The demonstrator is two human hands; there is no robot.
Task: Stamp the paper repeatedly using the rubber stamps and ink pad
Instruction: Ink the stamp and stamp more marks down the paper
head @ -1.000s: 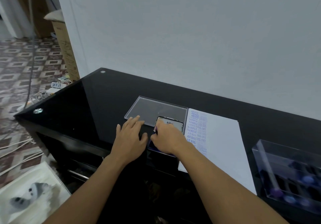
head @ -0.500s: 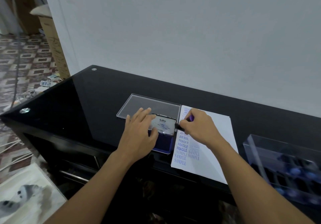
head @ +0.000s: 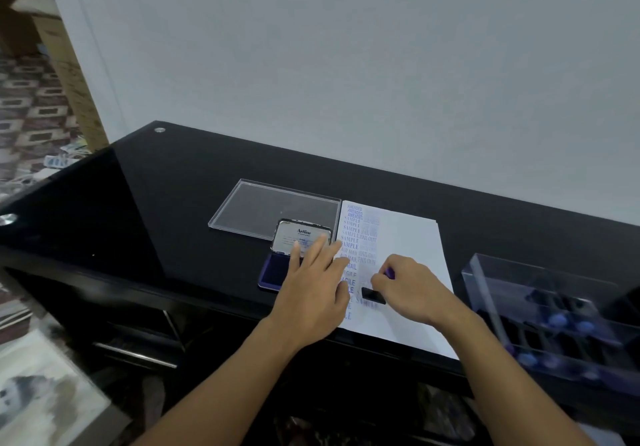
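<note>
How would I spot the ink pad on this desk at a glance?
On the black glass desk, find the white stamped paper. The ink pad lies just left of it: a small open tin, blue inside, its raised lid printed Artline, unlike the flat clear tray behind.

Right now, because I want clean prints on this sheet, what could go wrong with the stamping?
The left hand lies over the printed column on the paper, so it may smear the ink. The stamp in the right hand sits close to existing SAMPLE prints and could overlap them. The open ink pad beside the left hand could stain it.
</note>
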